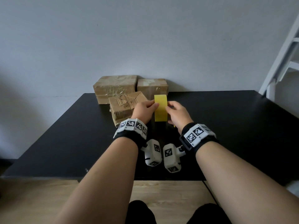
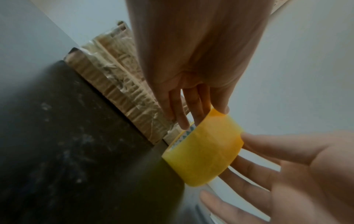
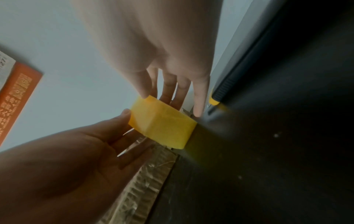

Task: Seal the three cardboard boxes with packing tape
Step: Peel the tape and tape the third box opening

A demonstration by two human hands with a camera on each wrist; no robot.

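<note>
A yellow roll of packing tape (image 1: 160,109) stands on edge over the black table (image 1: 226,126), between both hands. My left hand (image 1: 144,109) holds its left side, thumb on the outer face and fingers (image 2: 182,109) along the rim. My right hand (image 1: 175,113) holds the right side, thumb (image 3: 143,92) on the roll's edge and fingers behind it. Three brown cardboard boxes sit at the table's far side. The large one (image 1: 115,87) is at the back left, a smaller one (image 1: 152,86) beside it. A crumpled one (image 1: 124,105) lies in front, partly hidden by my left hand.
A yellow and black utility knife (image 3: 215,98) lies on the table just right of my right hand. A white ladder-like frame (image 1: 283,62) leans at the far right. The wall stands directly behind the boxes. An orange printed item (image 3: 17,91) shows in the right wrist view.
</note>
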